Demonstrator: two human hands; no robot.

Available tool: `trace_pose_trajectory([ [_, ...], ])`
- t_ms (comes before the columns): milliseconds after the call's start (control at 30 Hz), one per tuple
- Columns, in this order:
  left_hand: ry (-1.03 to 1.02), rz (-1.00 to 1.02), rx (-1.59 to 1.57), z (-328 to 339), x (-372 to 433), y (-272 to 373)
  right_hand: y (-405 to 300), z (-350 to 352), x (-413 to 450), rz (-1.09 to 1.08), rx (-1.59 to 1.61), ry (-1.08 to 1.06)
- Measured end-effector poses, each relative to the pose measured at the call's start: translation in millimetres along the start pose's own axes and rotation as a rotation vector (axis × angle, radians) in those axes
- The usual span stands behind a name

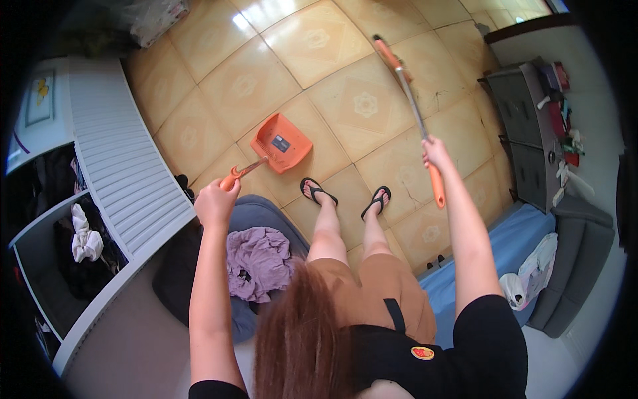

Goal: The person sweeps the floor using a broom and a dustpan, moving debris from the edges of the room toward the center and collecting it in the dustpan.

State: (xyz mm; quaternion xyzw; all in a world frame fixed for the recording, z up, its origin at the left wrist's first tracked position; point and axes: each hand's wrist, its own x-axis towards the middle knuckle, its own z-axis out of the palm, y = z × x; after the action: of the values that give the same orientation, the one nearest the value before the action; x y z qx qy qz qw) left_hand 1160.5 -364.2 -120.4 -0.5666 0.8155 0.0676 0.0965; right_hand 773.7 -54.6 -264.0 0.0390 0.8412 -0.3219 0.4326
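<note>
My left hand (218,202) is closed around the orange handle of a long-handled dustpan (294,142). The orange pan sits low in front of my feet, its inside facing up, with a row of comb teeth near the handle side and a dark label inside. My right hand (436,153) grips the metal shaft of a broom (411,99) just above its orange handle end. The broom's orange head points away from me at the upper right, blurred, over the tiled floor (365,104). Whether its bristles touch the tiles, I cannot tell.
At the left stands a white louvred wardrobe door (119,144) beside shelves with clothes. A purple cloth (260,259) lies on a dark blue seat near my left leg. A grey drawer cabinet (523,129) and a blue-covered bed (518,244) line the right side. Flip-flops (377,200) are on my feet.
</note>
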Motion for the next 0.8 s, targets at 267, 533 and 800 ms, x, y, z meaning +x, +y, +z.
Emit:
trace_pose_trajectory([
  [267, -0.044, -0.036, 0.016, 13, 15, -39, -76, 74, 115, 0.051, -0.234, 0.004],
  [533, -0.018, -0.002, -0.026, 18, 13, -45, 67, 187, -20, -0.014, -0.474, -0.226],
  [800, 0.0, 0.004, -0.092, 15, 6, -61, -7, 157, -182, 0.24, -0.083, -0.629],
])
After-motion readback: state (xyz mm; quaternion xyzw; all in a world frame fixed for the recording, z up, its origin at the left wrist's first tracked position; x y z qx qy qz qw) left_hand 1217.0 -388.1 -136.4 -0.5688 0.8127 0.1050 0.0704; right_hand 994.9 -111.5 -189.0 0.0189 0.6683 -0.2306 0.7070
